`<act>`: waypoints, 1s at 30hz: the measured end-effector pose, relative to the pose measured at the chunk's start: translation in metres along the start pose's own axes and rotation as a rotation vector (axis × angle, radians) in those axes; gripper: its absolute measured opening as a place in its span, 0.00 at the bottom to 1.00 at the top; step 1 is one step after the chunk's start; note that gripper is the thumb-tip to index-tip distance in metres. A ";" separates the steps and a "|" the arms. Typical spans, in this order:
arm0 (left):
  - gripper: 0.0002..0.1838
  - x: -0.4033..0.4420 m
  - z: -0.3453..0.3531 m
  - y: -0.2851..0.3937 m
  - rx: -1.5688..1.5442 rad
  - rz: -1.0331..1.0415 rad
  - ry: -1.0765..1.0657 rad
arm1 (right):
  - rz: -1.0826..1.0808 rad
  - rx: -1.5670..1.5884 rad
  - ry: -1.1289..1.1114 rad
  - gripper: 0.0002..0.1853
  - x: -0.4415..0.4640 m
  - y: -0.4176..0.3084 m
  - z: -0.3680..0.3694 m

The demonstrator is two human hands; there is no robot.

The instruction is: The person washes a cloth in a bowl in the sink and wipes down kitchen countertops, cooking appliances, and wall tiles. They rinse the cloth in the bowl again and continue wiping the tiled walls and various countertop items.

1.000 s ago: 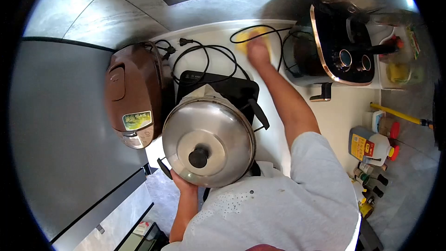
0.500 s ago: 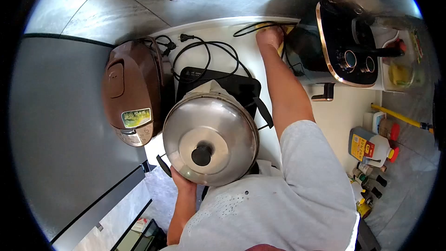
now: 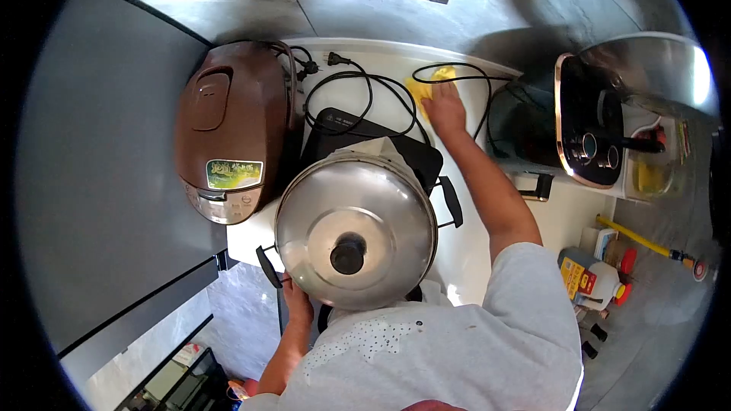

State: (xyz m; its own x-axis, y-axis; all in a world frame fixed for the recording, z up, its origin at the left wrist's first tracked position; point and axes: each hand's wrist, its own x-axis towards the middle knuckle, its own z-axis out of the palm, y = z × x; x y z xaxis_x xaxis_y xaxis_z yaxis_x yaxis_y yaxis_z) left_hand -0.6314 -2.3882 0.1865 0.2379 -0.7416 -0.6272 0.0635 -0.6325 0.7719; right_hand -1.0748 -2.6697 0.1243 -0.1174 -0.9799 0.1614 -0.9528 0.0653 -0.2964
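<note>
Though near wall (image 3: 244,0), cloth (image 3: 416,94) under cord (image 3: 489,97)

Right hand (image 3: 445,109): lying flat, fingers extended, on a crumpled yellow cloth (image 3: 418,93) at the rear of the white, smooth-topped desk (image 3: 476,259). A loop of thin black cable (image 3: 489,99) crosses the cloth. Left hand (image 3: 298,304): at the near left edge of a round pot with a domed silver metal lid (image 3: 388,217), just beside the pot's black side handle (image 3: 268,267); its grip is partly hidden. The pot sits over a flat black hob (image 3: 417,154). To the left stands a brown, rounded rice cooker (image 3: 236,133); to the right, a glossy black, copper-trimmed appliance (image 3: 537,125).
</note>
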 end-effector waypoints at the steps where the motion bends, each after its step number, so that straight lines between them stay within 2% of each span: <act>1: 0.29 0.001 0.004 0.000 -0.005 -0.001 0.009 | -0.036 -0.007 0.017 0.25 0.006 -0.009 0.010; 3: 0.20 0.004 0.011 -0.004 -0.013 -0.031 0.109 | -0.189 -0.010 0.012 0.22 0.025 -0.016 0.027; 4: 0.20 0.008 0.010 -0.013 -0.020 -0.031 0.124 | -0.204 -0.001 0.008 0.22 0.040 -0.013 0.033; 6: 0.20 0.016 0.009 -0.032 -0.185 -0.163 0.166 | -0.593 0.093 -0.112 0.21 0.065 -0.003 0.038; 7: 0.20 0.020 0.013 -0.034 -0.269 -0.219 0.158 | -0.612 0.092 -0.215 0.22 0.075 -0.007 0.030; 11: 0.20 0.039 0.032 -0.018 -0.452 -0.368 0.017 | -0.728 0.106 -0.326 0.23 0.112 -0.025 0.036; 13: 0.20 0.047 0.038 -0.006 -0.463 -0.396 -0.022 | -0.718 0.150 -0.269 0.23 0.112 -0.028 0.045; 18: 0.20 0.048 0.048 0.012 -0.425 -0.412 -0.054 | -0.577 0.201 -0.042 0.20 0.070 -0.037 0.055; 20: 0.20 0.048 0.050 0.018 -0.403 -0.414 -0.069 | -0.514 0.316 -0.072 0.20 0.041 -0.036 0.039; 22: 0.20 0.048 0.051 0.021 -0.389 -0.417 -0.084 | -0.348 0.458 -0.282 0.20 0.015 -0.021 0.032; 25: 0.20 0.047 0.056 0.019 -0.374 -0.431 -0.109 | -0.401 0.275 -0.192 0.22 -0.009 0.022 0.008; 26: 0.20 0.047 0.057 0.018 -0.371 -0.435 -0.116 | -0.180 0.234 -0.163 0.26 -0.013 0.028 0.005; 28: 0.20 0.048 0.061 0.017 -0.362 -0.447 -0.140 | 0.165 0.021 -0.011 0.27 -0.015 0.035 -0.007; 30: 0.20 0.050 0.062 0.018 -0.360 -0.455 -0.162 | 0.258 -0.058 0.052 0.27 -0.006 0.033 -0.002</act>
State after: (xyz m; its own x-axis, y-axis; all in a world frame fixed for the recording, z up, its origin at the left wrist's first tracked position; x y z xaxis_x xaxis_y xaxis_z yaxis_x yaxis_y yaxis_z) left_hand -0.6788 -2.4503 0.1630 -0.0390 -0.4562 -0.8890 0.4550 -0.8002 0.3907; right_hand -1.1066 -2.6616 0.1153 -0.3715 -0.9184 0.1364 -0.9037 0.3239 -0.2800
